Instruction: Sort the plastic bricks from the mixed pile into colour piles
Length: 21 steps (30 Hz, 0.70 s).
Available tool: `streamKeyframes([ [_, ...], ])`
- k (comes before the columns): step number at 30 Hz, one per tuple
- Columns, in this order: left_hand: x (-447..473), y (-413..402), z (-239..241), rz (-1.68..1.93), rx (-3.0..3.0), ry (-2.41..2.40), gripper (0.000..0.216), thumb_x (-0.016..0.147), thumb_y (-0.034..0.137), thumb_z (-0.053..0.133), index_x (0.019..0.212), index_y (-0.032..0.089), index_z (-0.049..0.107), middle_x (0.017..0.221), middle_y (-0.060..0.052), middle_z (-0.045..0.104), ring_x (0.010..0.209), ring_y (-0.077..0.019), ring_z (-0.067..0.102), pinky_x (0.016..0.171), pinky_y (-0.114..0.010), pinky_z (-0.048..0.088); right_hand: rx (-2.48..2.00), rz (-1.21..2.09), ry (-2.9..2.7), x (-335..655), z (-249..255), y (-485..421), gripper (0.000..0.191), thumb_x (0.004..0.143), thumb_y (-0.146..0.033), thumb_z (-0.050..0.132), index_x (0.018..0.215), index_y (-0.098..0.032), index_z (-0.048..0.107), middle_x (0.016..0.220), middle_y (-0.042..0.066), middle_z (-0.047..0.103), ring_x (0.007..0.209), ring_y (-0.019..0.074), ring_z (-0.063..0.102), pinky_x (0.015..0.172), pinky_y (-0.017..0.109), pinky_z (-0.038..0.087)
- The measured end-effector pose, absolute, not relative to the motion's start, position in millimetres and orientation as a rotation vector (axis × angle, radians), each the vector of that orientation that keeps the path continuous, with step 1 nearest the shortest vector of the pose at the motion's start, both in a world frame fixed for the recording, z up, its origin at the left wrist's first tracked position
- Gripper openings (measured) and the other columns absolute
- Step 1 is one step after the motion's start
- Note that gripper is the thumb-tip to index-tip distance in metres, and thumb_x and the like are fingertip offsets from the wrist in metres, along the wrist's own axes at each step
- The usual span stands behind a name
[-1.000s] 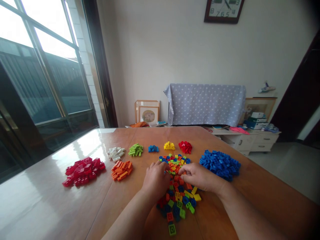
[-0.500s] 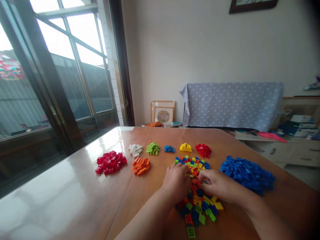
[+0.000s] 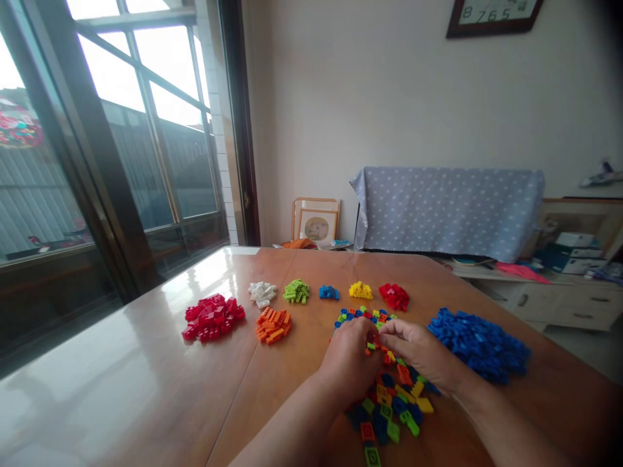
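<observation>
My left hand [image 3: 351,357] is over the mixed pile of toy building bricks [image 3: 384,394], back of the hand toward me, fingers curled down and mostly hidden. Close against it on the right, my right hand [image 3: 417,347] has thumb and fingers pinched together. Their fingertips meet above the pile; whatever is between them is too small or covered to make out. Red, orange, yellow, green and blue bricks spread out beneath both hands and toward me.
Sorted brick heaps stand around: crimson [image 3: 213,318], orange [image 3: 273,325], white [image 3: 263,294], lime green [image 3: 296,291], small blue [image 3: 329,292], yellow [image 3: 360,290], red [image 3: 394,296]. A large blue heap [image 3: 479,344] lies right of my right hand, on the wooden table [image 3: 160,389].
My right hand has moved slightly left and up, its fingertips now meeting my left hand's. My left hand has turned a little further over the pile. The view has tilted up slightly.
</observation>
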<state>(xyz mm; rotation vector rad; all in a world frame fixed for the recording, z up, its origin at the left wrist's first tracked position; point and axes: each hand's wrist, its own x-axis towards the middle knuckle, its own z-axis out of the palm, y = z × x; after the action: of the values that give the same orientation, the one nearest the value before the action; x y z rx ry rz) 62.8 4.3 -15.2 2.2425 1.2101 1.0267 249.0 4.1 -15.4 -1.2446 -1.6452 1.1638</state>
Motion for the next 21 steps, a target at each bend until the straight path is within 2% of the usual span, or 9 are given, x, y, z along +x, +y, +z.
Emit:
streamKeyframes([
  [3, 62.2, 6.4, -17.7, 1.073, 2.249, 1.215, 0.012, 0.077, 0.017, 0.059, 0.088, 0.022, 0.059, 0.09, -0.003, 0.064, 0.084, -0.0179, 0.056, 0.071, -0.026, 0.041, -1.236, 1.196, -1.618, 244.8, -12.0, 1.7, 0.039, 0.083, -0.054, 0.068, 0.093, -0.017, 0.065, 0.072, -0.004, 0.054, 0.067, 0.0117, 0.048, 0.06, 0.022, 0.035],
  [7, 60.1, 8.3, -17.8, 1.06, 2.257, 1.239, 0.016, 0.075, 0.013, 0.056, 0.087, 0.022, 0.06, 0.087, -0.002, 0.065, 0.082, -0.0173, 0.056, 0.07, -0.026, 0.04, -1.3, 1.116, -1.66, 247.2, -14.5, 4.8, 0.038, 0.089, -0.053, 0.058, 0.094, -0.017, 0.066, 0.064, -0.006, 0.046, 0.059, 0.0101, 0.038, 0.053, 0.021, 0.029],
  [12, 55.2, 12.9, -16.1, 1.049, 2.235, 1.314, 0.018, 0.073, 0.013, 0.055, 0.088, 0.022, 0.061, 0.088, -0.002, 0.066, 0.083, -0.0182, 0.058, 0.07, -0.026, 0.041, -1.42, 0.84, -1.851, 261.6, -26.2, 12.5, 0.019, 0.085, -0.036, 0.06, 0.081, -0.017, 0.066, 0.063, -0.004, 0.051, 0.06, 0.011, 0.043, 0.054, 0.021, 0.031],
  [15, 52.2, 15.3, -15.7, 1.03, 2.242, 1.357, 0.021, 0.071, 0.011, 0.054, 0.087, 0.022, 0.062, 0.088, -0.003, 0.066, 0.083, -0.0184, 0.058, 0.071, -0.026, 0.041, -1.49, 0.785, -1.961, 268.7, -31.8, 13.7, 0.011, 0.081, -0.028, 0.063, 0.082, -0.018, 0.066, 0.058, -0.005, 0.049, 0.055, 0.0106, 0.043, 0.051, 0.021, 0.028],
  [19, 49.9, 16.1, -14.8, 1.016, 2.26, 1.378, 0.021, 0.071, 0.011, 0.053, 0.087, 0.022, 0.062, 0.088, -0.003, 0.066, 0.083, -0.0184, 0.058, 0.072, -0.027, 0.041, -1.535, 0.74, -2.081, 272.3, -34.0, 12.1, 0.02, 0.079, -0.032, 0.07, 0.094, -0.02, 0.069, 0.058, -0.006, 0.052, 0.054, 0.011, 0.045, 0.049, 0.022, 0.026],
  [21, 49.6, 16.2, -14.7, 1.02, 2.268, 1.375, 0.02, 0.072, 0.011, 0.053, 0.087, 0.022, 0.062, 0.089, -0.003, 0.066, 0.085, -0.0185, 0.058, 0.073, -0.027, 0.041, -1.528, 0.69, -2.12, 272.4, -34.0, 11.7, 0.021, 0.078, -0.033, 0.071, 0.094, -0.02, 0.07, 0.06, -0.005, 0.055, 0.056, 0.0115, 0.047, 0.05, 0.022, 0.026],
])
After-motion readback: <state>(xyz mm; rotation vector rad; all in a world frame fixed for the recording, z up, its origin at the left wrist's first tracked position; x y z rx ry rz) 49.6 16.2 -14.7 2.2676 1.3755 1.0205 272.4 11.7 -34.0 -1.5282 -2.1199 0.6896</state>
